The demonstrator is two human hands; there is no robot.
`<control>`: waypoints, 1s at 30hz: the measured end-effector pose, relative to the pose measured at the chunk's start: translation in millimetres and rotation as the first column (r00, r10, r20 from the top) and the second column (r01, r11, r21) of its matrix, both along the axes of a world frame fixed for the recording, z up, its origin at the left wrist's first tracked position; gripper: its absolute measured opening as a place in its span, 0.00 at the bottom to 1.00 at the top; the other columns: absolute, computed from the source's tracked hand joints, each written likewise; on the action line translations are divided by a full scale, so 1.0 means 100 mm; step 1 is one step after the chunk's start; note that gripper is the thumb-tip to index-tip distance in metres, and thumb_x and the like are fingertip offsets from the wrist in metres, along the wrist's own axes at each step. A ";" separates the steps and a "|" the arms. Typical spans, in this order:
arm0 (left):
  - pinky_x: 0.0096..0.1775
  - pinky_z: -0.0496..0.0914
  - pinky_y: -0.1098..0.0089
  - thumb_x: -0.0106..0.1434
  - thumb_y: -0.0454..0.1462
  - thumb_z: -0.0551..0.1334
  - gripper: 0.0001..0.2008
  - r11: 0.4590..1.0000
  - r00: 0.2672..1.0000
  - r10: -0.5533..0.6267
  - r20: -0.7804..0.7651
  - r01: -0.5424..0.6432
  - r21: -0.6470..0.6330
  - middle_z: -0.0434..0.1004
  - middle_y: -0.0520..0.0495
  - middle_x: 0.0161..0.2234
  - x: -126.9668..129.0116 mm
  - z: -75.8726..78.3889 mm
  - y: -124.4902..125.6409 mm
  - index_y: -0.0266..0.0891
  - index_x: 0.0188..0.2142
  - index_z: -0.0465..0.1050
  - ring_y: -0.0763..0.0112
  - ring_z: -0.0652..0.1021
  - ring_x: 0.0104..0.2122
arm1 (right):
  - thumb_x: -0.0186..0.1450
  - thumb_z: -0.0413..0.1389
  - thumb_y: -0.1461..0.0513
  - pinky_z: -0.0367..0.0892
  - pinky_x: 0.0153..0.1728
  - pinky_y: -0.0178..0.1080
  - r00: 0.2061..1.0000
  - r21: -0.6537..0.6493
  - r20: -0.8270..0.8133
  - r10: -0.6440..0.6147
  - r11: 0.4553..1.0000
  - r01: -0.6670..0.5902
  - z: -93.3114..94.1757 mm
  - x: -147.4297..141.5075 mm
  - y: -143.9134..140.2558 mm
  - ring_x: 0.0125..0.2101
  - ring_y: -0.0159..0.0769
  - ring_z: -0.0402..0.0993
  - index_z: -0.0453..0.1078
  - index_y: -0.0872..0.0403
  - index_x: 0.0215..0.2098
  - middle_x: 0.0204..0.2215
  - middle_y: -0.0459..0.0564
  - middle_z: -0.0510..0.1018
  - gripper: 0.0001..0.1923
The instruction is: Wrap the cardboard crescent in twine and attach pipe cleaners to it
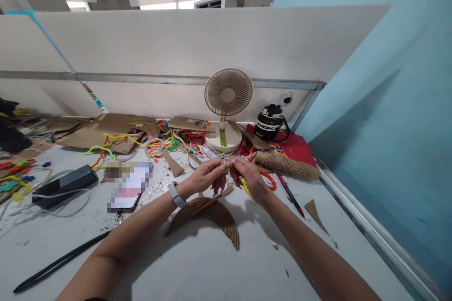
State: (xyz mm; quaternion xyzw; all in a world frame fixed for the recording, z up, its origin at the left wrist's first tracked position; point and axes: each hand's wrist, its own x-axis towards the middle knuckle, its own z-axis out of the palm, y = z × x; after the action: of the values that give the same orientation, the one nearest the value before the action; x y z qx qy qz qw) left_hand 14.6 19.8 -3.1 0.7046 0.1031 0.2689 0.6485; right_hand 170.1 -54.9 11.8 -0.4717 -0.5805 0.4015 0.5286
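Cardboard, corrugated and cut into a crescent [212, 214], is lying flat on the white table [197, 268] just below the two hands, which are meeting above its upper edge. The left hand [205, 176], with a pale watch [175, 194] on its wrist, and the right hand [251, 178] are both pinching a small piece of green pipe cleaner [228, 167] between thumb and fingertips; the fingers of each hand are drawn together on it, and the piece is being held in the air just in front of the fan base [223, 139].

Judged from this grip, the bending or twisting is going best when the fingertips are working close to each other, so that the short wire is turning at the chosen spot and not springing away; keeping the wrists low over the crescent is helping steadiness, and the sharp wire end is best kept pointing away from the fingertips.

Behind the hands, a tangle of coloured pipe cleaners [176, 141] is spreading among cardboard scraps. A red-handled pair of scissors [268, 179] and a red pen [290, 194] are lying near the right hand. The black jug [270, 123] beside the fan is showing white letters that appear to read "ENERGY"; the writing on the red book [294, 150] under it is too small to make out. The phone [129, 188] screen is unreadable.
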 end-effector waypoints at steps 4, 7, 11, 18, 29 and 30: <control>0.17 0.62 0.77 0.64 0.57 0.53 0.24 0.999 0.999 0.019 0.041 -0.017 -0.032 0.67 0.55 0.16 0.02 0.02 0.00 0.38 0.29 0.59 0.79 0.67 0.13 | 0.64 0.51 0.49 0.55 0.22 0.33 1.000 0.000 0.011 0.028 1.000 -0.028 0.00 0.03 0.00 0.19 0.28 0.57 0.61 0.52 0.30 0.19 0.39 0.62 0.16; 0.18 0.61 0.77 0.65 0.57 0.52 0.24 0.996 0.996 0.079 0.043 -0.080 0.036 0.65 0.56 0.16 0.01 0.05 -0.02 0.38 0.28 0.59 0.79 0.65 0.14 | 0.64 0.54 0.48 0.57 0.22 0.33 0.995 0.049 0.081 0.055 0.997 -0.059 0.00 0.05 0.01 0.21 0.28 0.59 0.63 0.53 0.32 0.21 0.40 0.65 0.16; 0.20 0.62 0.77 0.65 0.57 0.51 0.25 0.980 0.990 0.136 0.029 -0.139 0.139 0.65 0.55 0.17 0.00 0.02 0.00 0.38 0.27 0.60 0.79 0.66 0.17 | 0.66 0.54 0.52 0.63 0.26 0.34 0.946 0.193 0.320 -0.054 0.981 -0.009 0.01 0.06 0.02 0.25 0.31 0.66 0.65 0.53 0.34 0.26 0.45 0.72 0.12; 0.18 0.59 0.75 0.64 0.62 0.41 0.33 0.993 0.990 0.121 -0.079 -0.120 0.011 0.65 0.51 0.14 0.02 -0.04 0.13 0.37 0.22 0.62 0.77 0.66 0.13 | 0.69 0.51 0.62 0.68 0.35 0.37 0.657 0.606 0.644 -0.391 0.785 -0.126 -0.03 0.15 0.07 0.33 0.36 0.73 0.70 0.53 0.38 0.31 0.51 0.76 0.06; 0.24 0.65 0.74 0.63 0.57 0.55 0.24 0.999 0.998 0.034 -0.058 -0.036 -0.035 0.70 0.51 0.22 0.01 -0.11 0.20 0.37 0.31 0.63 0.76 0.70 0.20 | 0.67 0.52 0.66 0.73 0.39 0.40 0.598 0.643 0.687 -0.413 0.728 -0.236 -0.08 0.17 0.10 0.37 0.38 0.75 0.71 0.54 0.40 0.35 0.54 0.78 0.07; 0.26 0.65 0.74 0.63 0.56 0.55 0.23 0.998 0.998 0.032 -0.055 -0.035 -0.051 0.71 0.50 0.24 0.01 -0.12 0.20 0.36 0.31 0.63 0.76 0.71 0.22 | 0.66 0.52 0.67 0.73 0.39 0.40 0.622 0.635 0.680 -0.389 0.736 -0.234 -0.09 0.17 0.10 0.37 0.38 0.75 0.71 0.54 0.40 0.35 0.54 0.78 0.07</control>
State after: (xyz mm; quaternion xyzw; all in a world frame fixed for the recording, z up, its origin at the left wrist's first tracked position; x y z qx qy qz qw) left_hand 15.8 39.6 -15.1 0.6927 0.1396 0.2578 0.6590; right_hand 187.0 -44.6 3.2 -0.3999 -0.8300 -0.1065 0.3739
